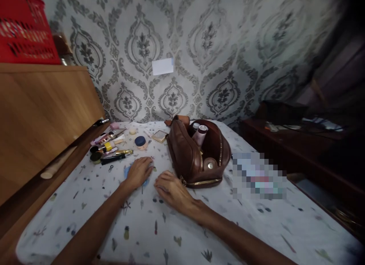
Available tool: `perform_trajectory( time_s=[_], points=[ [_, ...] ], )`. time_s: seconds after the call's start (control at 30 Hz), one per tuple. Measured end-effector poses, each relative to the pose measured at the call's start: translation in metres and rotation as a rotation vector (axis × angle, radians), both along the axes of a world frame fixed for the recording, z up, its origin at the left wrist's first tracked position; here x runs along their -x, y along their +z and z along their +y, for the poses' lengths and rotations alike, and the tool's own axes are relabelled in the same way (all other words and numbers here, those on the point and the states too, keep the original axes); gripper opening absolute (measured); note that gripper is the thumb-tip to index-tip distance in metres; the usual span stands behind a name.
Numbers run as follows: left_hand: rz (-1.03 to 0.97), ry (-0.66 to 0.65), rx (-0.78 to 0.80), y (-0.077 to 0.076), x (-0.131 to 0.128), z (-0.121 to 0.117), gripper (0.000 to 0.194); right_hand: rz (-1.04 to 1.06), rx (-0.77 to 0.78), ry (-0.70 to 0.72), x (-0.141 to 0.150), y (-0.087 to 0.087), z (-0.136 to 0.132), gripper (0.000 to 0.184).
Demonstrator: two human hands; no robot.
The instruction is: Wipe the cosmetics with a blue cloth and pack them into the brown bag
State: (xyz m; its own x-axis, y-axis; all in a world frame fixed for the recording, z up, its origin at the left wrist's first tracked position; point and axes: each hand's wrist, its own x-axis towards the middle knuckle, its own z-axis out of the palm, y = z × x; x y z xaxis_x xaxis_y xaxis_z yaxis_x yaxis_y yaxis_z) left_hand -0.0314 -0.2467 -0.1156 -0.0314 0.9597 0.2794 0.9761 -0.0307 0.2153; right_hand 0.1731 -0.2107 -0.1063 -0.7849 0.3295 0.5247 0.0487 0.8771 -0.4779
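Note:
My left hand [139, 172] rests palm down on the table over a small light-blue cloth [126, 171], its fingers closed over it. The cloth's edges show on both sides of the hand. Just right of it, my right hand [171, 188] lies on the tablecloth with its fingers curled in; I see nothing in them. Beside the right hand stands a brown leather toiletry bag [182, 147], unzipped and gaping. Inside it are a pinkish bottle with a dark cap [201, 135] and a round item [210, 165] with a pale centre.
Makeup brushes and tubes [111, 147] lie in a cluster at left. Near the bag sit a dark-lidded jar [140, 142] and a square compact [159, 136]. A wooden cabinet [42, 124] bounds the left side, with a red basket [28, 29] on top. A blurred-out item [259, 176] lies at right.

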Motion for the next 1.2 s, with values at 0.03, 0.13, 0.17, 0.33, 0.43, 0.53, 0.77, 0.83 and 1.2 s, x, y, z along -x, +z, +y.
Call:
perform_trajectory(
  time_s=[0.03, 0.13, 0.17, 0.33, 0.43, 0.53, 0.77, 0.83, 1.2],
  points=[
    [-0.008, -0.009, 0.002, 0.001, 0.001, 0.0, 0.023, 0.003, 0.054, -0.011, 0.011, -0.003, 0.001, 0.013],
    [-0.033, -0.032, 0.007, 0.001, 0.004, 0.001, 0.022, 0.0, 0.206, -0.052, 0.04, -0.012, 0.003, 0.014],
    [-0.039, -0.039, 0.005, 0.001, 0.005, 0.001, 0.022, 0.005, 0.256, -0.077, 0.047, -0.016, 0.003, 0.014],
    [-0.035, -0.039, 0.019, 0.0, 0.008, 0.002, 0.022, 0.047, 0.344, -0.103, 0.056, -0.026, 0.004, 0.012],
    [-0.02, -0.027, 0.038, 0.004, 0.005, 0.0, 0.021, 0.064, 0.323, -0.064, 0.051, -0.026, 0.005, 0.012],
    [0.033, 0.02, 0.093, 0.012, 0.001, 0.003, 0.02, 0.068, 0.355, -0.072, 0.049, -0.025, 0.005, 0.013],
    [0.08, 0.063, 0.111, 0.039, -0.001, 0.074, 0.026, 0.029, 0.365, -0.083, 0.05, -0.026, 0.006, 0.013],
    [0.081, 0.068, 0.087, 0.045, -0.001, 0.104, 0.032, 0.037, 0.363, -0.076, 0.05, -0.026, 0.007, 0.014],
    [0.042, 0.101, 0.234, 0.031, 0.007, 0.184, 0.047, 0.046, 0.378, -0.044, 0.049, -0.023, 0.007, 0.017]
  ],
)
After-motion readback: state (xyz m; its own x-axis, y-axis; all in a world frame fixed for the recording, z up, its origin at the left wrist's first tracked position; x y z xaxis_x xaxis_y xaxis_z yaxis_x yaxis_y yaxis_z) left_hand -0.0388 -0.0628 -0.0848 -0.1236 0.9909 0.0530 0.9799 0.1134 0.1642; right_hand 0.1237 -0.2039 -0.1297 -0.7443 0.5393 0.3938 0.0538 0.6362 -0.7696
